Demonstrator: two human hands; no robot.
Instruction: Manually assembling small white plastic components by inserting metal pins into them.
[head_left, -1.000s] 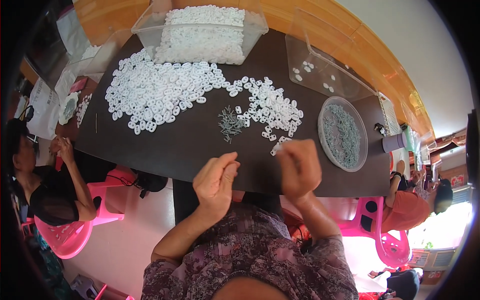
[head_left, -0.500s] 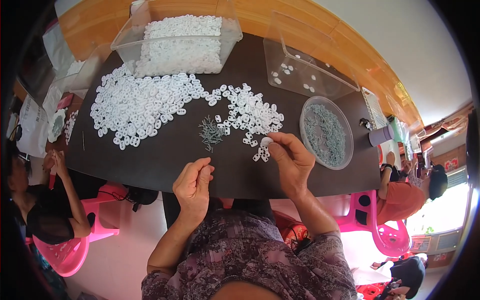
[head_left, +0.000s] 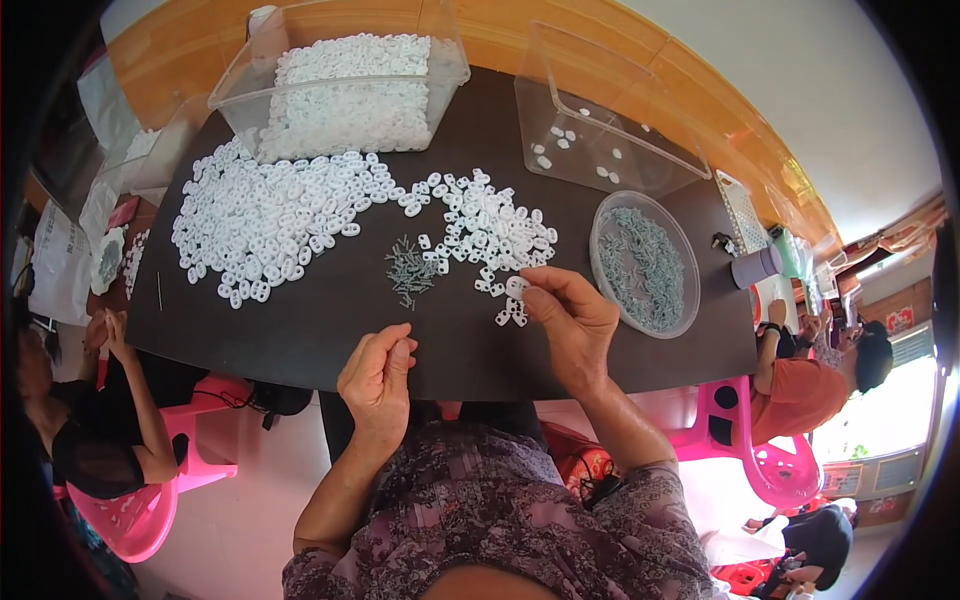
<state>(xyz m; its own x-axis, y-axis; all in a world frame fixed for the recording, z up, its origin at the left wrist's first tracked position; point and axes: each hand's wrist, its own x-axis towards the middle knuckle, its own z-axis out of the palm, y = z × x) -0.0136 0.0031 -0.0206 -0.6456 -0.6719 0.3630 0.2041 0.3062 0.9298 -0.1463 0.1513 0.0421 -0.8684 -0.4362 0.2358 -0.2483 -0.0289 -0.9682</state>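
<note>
Between the thumb and fingers of my right hand (head_left: 573, 325) is a white oval plastic piece (head_left: 517, 285), held above the table. My left hand (head_left: 378, 378) hovers by the table's near edge, thumb pressed to curled fingers; anything inside them is hidden. Just beyond it lies a small heap of grey screws (head_left: 411, 273). Beneath my right fingertips sit a few loose white two-hole pieces (head_left: 511, 312). A heap of similar white pieces (head_left: 492, 225) spreads farther back, and a larger heap (head_left: 265, 215) covers the table's left side.
A see-through bin (head_left: 340, 95) full of white pieces stands at the back left. Another see-through box (head_left: 610, 150) at the back right holds several. A round tub (head_left: 645, 265) of grey screws and a purple cup (head_left: 758, 268) are right. People sit at both sides.
The whole view has shifted slightly, so the tabletop things appear a little farther left. Both hands keep nearly the same pose, the right still pinching the white piece.
</note>
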